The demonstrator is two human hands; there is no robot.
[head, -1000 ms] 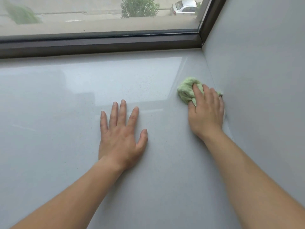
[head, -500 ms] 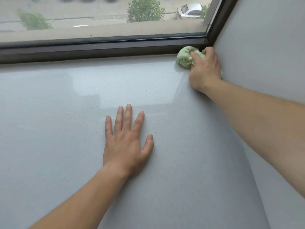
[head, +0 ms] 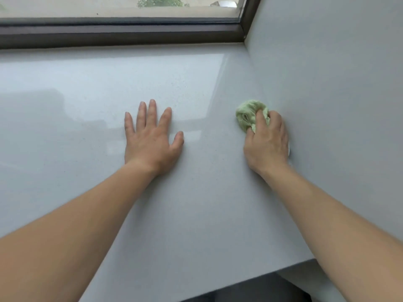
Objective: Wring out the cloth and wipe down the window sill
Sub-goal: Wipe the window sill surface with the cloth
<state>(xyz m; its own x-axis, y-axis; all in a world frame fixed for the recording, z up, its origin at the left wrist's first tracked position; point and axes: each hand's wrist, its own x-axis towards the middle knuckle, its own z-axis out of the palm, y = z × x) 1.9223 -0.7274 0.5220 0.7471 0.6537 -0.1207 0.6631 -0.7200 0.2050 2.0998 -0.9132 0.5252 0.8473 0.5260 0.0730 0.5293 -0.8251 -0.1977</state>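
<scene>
Glossy window sill (head: 196,210): left hand (head: 150,141) flat; bunched green cloth (head: 247,115) beside, perhaps touching, side wall (head: 338,83).

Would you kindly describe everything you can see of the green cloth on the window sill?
The cloth is pale green and soft-looking, bunched into a crumpled wad with visible folds. It lies on the grey window sill, close to the side wall on the right. The right hand grips it, fingers curled over its near part and hiding that; the far part sticks out beyond them.

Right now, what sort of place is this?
Probably a room indoors, at a window: a glossy pale window sill, a dark window frame, and a shrub outside.
</scene>
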